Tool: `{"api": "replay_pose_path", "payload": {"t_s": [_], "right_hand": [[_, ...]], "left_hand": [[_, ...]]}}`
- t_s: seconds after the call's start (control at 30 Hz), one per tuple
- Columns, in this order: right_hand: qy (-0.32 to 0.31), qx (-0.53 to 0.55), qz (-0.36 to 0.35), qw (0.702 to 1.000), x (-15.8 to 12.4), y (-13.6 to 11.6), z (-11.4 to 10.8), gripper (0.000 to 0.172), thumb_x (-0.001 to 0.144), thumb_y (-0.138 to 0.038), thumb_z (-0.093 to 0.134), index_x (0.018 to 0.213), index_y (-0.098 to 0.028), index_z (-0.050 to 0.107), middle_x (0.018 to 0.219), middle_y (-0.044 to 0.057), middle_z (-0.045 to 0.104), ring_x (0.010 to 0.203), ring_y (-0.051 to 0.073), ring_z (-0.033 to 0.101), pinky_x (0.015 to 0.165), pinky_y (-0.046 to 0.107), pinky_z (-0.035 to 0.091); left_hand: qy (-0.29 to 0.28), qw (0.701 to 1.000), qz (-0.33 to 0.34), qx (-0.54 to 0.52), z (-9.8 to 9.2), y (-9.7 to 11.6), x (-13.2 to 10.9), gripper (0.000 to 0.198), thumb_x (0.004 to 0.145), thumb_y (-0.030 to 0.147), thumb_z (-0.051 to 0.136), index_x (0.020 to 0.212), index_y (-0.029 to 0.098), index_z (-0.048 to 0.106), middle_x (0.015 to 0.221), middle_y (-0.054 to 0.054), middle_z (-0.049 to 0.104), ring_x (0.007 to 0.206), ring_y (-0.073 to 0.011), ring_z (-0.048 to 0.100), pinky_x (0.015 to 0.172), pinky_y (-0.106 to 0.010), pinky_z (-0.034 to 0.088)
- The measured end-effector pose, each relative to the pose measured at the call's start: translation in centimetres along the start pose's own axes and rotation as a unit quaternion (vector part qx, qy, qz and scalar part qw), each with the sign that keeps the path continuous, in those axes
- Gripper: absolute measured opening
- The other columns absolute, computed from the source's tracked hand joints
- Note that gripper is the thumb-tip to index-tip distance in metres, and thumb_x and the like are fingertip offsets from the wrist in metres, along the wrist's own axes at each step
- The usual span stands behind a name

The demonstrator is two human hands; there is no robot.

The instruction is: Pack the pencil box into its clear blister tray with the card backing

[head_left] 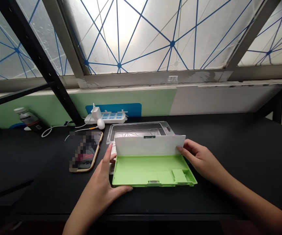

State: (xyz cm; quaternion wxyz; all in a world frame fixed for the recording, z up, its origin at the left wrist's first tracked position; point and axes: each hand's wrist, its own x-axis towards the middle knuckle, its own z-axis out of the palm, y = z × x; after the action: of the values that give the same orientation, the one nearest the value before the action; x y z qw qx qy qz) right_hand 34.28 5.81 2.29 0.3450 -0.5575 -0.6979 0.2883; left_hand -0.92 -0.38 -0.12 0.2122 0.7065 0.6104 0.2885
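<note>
A light green pencil case lies on the black table with its white lid raised at the back. Its tray holds nothing that I can make out; small moulded compartments are at the right end. My left hand is wrapped round the case's left end, thumb along the front edge and fingers at the left side. With the thumb and fingers of my right hand, I pinch the lid's right edge. Behind the lid lies a clear plastic packaging tray, partly hidden.
Left of the case is a phone in a tan case. Farther back stand a white power strip with a plugged-in charger, loose cables and a tilted bottle. A black frame post slants down at the left, before the window.
</note>
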Motion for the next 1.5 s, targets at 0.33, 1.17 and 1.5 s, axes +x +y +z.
{"api": "replay_pose_path", "payload": {"t_s": [0.33, 1.17, 1.5], "right_hand": [[-0.033, -0.074, -0.213, 0.974, -2.4, 1.9, -0.2, 0.063, 0.089, -0.072, 0.057, 0.136, -0.031, 0.063, 0.137, 0.013, 0.066, 0.125, 0.035, 0.064, 0.101, 0.049, 0.056], [0.045, -0.413, -0.264, 0.871, 0.7, -1.8, 2.5, 0.025, 0.105, -0.032, 0.040, 0.114, -0.023, 0.062, 0.107, 0.010, 0.069, 0.091, 0.025, 0.063, 0.086, 0.043, 0.035], [-0.051, -0.328, -0.277, 0.902, 4.4, -5.3, 7.0, 0.021, 0.103, -0.033, 0.050, 0.096, -0.019, 0.065, 0.092, 0.007, 0.067, 0.084, 0.025, 0.061, 0.077, 0.040, 0.043]], "left_hand": [[0.025, 1.000, -0.002, -0.008, -0.7, -0.3, 0.4, 0.058, 0.090, 0.066, 0.058, 0.130, 0.023, 0.062, 0.129, -0.016, 0.065, 0.117, -0.0360, 0.066, 0.097, -0.052, 0.055], [0.026, 0.993, 0.065, 0.100, 0.4, -0.5, 1.1, 0.040, 0.098, 0.050, 0.054, 0.126, 0.023, 0.061, 0.151, -0.015, 0.055, 0.139, -0.0356, 0.051, 0.112, -0.058, 0.042], [-0.020, 0.999, -0.016, -0.044, 0.0, -0.2, 0.7, 0.086, 0.091, 0.041, 0.069, 0.159, 0.031, 0.018, 0.150, -0.011, 0.057, 0.138, -0.0299, 0.055, 0.112, -0.050, 0.046]]}}
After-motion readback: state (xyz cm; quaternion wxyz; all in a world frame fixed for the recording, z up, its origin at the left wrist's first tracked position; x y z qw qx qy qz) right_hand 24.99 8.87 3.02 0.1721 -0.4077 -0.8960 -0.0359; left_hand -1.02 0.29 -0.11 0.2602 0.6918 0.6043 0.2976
